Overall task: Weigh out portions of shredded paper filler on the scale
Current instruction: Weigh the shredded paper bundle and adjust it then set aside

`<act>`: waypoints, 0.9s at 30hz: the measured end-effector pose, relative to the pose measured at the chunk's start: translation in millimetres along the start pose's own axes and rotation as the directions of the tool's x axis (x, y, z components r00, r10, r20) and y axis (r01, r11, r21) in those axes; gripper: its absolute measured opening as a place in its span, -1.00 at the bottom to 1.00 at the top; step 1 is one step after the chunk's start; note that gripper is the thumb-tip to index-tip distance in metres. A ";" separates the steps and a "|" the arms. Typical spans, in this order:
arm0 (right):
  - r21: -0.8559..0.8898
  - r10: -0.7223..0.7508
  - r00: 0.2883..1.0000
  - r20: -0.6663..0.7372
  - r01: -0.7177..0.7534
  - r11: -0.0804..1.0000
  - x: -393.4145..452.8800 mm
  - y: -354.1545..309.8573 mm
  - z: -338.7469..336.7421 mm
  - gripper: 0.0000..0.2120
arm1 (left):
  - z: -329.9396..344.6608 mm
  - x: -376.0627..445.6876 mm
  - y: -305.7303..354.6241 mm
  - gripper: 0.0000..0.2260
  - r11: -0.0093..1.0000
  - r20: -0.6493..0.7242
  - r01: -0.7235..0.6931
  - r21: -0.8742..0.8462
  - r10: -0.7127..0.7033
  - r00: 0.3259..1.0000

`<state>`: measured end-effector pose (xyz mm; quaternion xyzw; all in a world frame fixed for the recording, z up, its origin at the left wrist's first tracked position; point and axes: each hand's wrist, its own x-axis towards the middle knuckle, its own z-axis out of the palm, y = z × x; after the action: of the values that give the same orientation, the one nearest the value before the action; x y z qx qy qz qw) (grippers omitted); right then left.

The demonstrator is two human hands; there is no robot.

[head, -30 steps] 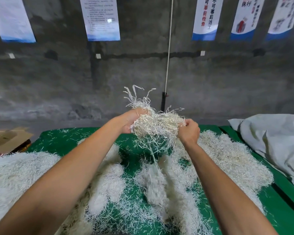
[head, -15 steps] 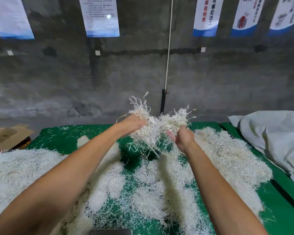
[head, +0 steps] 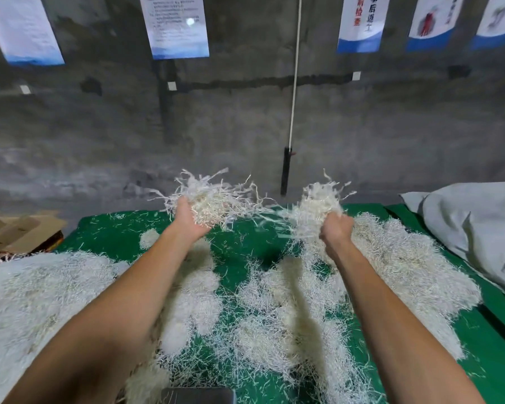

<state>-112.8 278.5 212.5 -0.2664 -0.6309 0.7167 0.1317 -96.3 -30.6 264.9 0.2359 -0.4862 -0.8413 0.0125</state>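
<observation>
Fingers (head: pixel 187 212) around pale, wispy shredded paper (head: pixel 213 199) clumps.

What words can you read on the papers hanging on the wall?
"后", "返工": black characters on the blue-edged banner, cut off at the top.
"前检查": red characters on the same banner, blurred, so only a likely reading.
White poster: small lines of print, too small to read.
Left poster: no print can be made out.
Two right-hand banners: red and dark figures or characters, too blurred to read.
</observation>
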 end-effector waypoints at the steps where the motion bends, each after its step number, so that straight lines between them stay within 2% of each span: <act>1: -0.079 -0.046 0.999 0.022 0.047 0.996 0.2 8.7 0.3 -0.57 | -1.8 -0.7 2.6 -0.48 0.999 0.007 0.001 -0.040 -0.001 1.000; 4: -0.259 -0.117 0.974 0.196 0.166 0.952 -7.6 34.5 7.8 -0.43 | 14.9 -6.2 -2.4 -0.50 0.985 0.018 -0.041 0.165 0.038 0.999; 6: -0.399 -0.097 0.932 0.350 0.242 0.884 -11.8 47.1 12.3 -0.39 | 21.9 -11.0 -2.4 -0.44 0.978 0.062 -0.017 0.209 0.004 0.998; 8: -0.553 -0.116 0.922 0.369 0.318 0.770 -14.8 54.1 11.7 -0.39 | 18.5 -8.2 3.1 -0.39 0.987 0.041 -0.025 0.157 0.019 0.999; 10: -0.711 -0.159 0.930 0.330 0.356 0.607 -23.8 55.7 9.1 -0.42 | 10.3 -0.5 9.1 -0.35 0.994 0.009 -0.012 0.107 0.011 1.000; 12: -0.764 -0.179 0.897 0.405 0.439 0.473 -38.7 56.1 11.0 -0.47 | 2.5 2.3 10.7 -0.35 0.996 0.081 -0.008 0.089 0.001 0.997; 13: -0.716 -0.187 0.850 0.493 0.518 0.469 -47.7 55.5 15.9 -0.46 | 1.9 1.2 10.1 -0.37 0.996 0.133 0.000 0.091 -0.012 0.991; 15: -0.536 -0.197 0.710 0.676 0.657 0.531 -74.2 50.9 33.7 -0.38 | 5.1 -5.7 4.4 -0.51 0.998 0.211 -0.007 0.064 -0.007 0.977; 17: -0.424 -0.146 0.628 0.764 0.659 0.621 -104.2 45.9 56.7 -0.28 | 9.7 -17.7 -1.9 -0.61 0.999 0.278 -0.018 0.030 0.009 0.961; 18: -0.391 -0.098 0.605 0.790 0.621 0.679 -117.1 44.7 66.5 -0.30 | 10.9 -26.1 -4.5 -0.62 1.000 0.305 -0.020 0.006 0.017 0.952; 20: -0.361 -0.025 0.568 0.823 0.556 0.749 -137.3 49.8 77.2 -0.57 | 9.3 -39.8 -7.2 -0.60 0.999 0.323 -0.031 -0.027 0.038 0.946; 22: -0.353 -0.018 0.579 0.815 0.521 0.777 -151.7 55.0 77.9 -0.77 | 3.4 -49.4 -4.0 -0.60 0.999 0.271 -0.039 -0.004 0.039 0.962; 24: -0.325 -0.049 0.614 0.788 0.481 0.814 -158.4 61.4 74.6 -0.77 | -4.4 -61.1 2.5 -0.65 0.997 0.242 -0.071 -0.002 0.069 0.968; 25: -0.323 -0.066 0.640 0.765 0.470 0.821 -159.3 64.1 72.4 -0.76 | -8.1 -66.3 7.8 -0.67 0.997 0.239 -0.080 0.000 0.078 0.968; 27: -0.376 -0.074 0.744 0.664 0.417 0.828 -154.2 64.4 63.1 -0.76 | -15.9 -73.2 21.2 -0.67 0.996 0.245 -0.090 -0.024 0.094 0.965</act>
<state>-10.9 134.0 186.9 0.0499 -0.8321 0.5490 -0.0615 -29.2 -36.4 303.9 0.1069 -0.4890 -0.8657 -0.0073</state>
